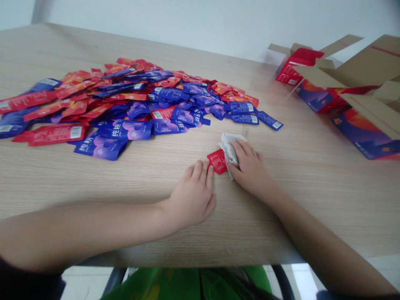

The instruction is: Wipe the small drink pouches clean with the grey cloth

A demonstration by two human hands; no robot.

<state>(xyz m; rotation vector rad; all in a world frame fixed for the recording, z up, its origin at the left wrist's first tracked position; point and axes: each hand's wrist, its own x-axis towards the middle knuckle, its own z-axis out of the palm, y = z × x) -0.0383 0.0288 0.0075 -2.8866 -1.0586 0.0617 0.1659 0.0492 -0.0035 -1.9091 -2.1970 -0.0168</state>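
My left hand lies flat on the wooden table, its fingertips against the left edge of a small red sachet. My right hand presses a crumpled white cloth down on the sachet's right side, hiding part of it. Beyond my hands spreads a large loose pile of red and blue-purple sachets, some printed with Chinese characters. Its nearest sachets lie a short way from my fingers.
Open cardboard cartons and red and purple printed boxes stand at the table's right end. A white wall runs behind the table. Below the near table edge are green fabric and dark chair legs.
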